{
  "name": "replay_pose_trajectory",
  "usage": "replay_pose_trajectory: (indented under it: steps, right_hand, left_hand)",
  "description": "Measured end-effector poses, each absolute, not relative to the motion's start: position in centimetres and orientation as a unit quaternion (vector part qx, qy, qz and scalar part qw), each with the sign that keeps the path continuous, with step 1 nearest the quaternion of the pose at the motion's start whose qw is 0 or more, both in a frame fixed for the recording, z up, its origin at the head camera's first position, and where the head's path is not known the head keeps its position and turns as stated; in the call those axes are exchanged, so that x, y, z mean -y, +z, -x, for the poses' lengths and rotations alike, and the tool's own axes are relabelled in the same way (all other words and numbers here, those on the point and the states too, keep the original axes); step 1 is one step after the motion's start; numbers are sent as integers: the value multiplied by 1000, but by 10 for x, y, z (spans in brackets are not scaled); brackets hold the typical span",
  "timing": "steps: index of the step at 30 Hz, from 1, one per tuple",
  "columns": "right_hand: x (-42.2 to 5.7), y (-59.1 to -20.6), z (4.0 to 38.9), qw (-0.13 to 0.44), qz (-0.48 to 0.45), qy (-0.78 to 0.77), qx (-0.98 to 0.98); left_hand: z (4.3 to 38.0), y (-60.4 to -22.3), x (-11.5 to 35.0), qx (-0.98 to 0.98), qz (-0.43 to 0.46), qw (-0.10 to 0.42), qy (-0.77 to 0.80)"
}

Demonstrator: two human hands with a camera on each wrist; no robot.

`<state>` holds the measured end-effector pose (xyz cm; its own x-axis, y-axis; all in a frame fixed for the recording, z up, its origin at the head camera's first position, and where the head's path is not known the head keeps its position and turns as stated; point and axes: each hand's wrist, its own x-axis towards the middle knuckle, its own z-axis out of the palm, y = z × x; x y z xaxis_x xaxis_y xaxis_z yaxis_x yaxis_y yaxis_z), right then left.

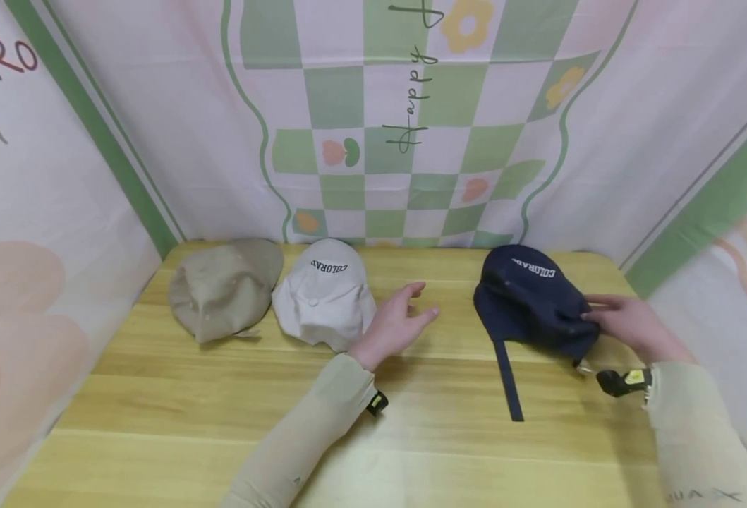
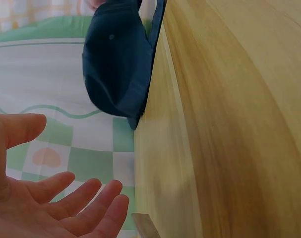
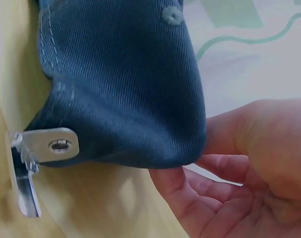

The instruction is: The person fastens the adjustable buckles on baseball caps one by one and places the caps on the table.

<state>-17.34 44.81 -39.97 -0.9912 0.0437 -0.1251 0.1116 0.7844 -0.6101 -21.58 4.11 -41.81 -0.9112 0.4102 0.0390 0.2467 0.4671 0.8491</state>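
Observation:
A navy baseball cap (image 1: 528,300) with white lettering lies at the right of the table, its loose strap trailing toward the front. My right hand (image 1: 630,323) grips the cap's right edge. In the right wrist view, that hand (image 3: 239,173) has its thumb and fingers at the fabric edge, partly hidden by it, beside a metal buckle (image 3: 56,146). My left hand (image 1: 395,326) is held out with thumb and fingers apart, holding nothing. It overlaps the right edge of an off-white cap (image 1: 322,296) with dark lettering. In the left wrist view, its fingers (image 2: 90,203) are spread below the navy cap (image 2: 118,59).
A khaki cap (image 1: 223,289) lies at the back left, right beside the off-white one. The wooden table (image 1: 157,423) ends at a printed cloth backdrop (image 1: 386,190) behind the caps, with cloth walls on both sides.

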Motion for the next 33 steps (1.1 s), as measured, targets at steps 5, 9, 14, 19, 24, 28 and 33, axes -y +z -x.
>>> replay_pose_trajectory:
  steps: [5, 9, 14, 19, 24, 28, 33]
  right_hand:
    - [-436, -393, 175, 56, -24, -334, -941]
    - [-428, -388, 177, 66, -11, -346, -936]
    - [-415, -385, 181, 77, -6, -366, -927]
    - [-399, -390, 187, 76, -3, -409, -909]
    - [-382, -397, 191, 74, 2, -461, -884]
    - [-369, -402, 193, 73, 6, -494, -867]
    - [-359, -407, 194, 80, 5, -532, -843]
  left_hand:
    - [215, -419, -42, -844, -198, 93, 489]
    - [215, -422, -44, -841, -205, 92, 493]
    - [214, -426, -49, -845, -209, 96, 484]
    - [212, -433, -55, -836, -193, 120, 500]
    - [212, -437, -62, -832, -152, 141, 515]
    - [212, -437, -65, -815, -121, 156, 544]
    - [214, -439, -68, -743, -71, 184, 640]
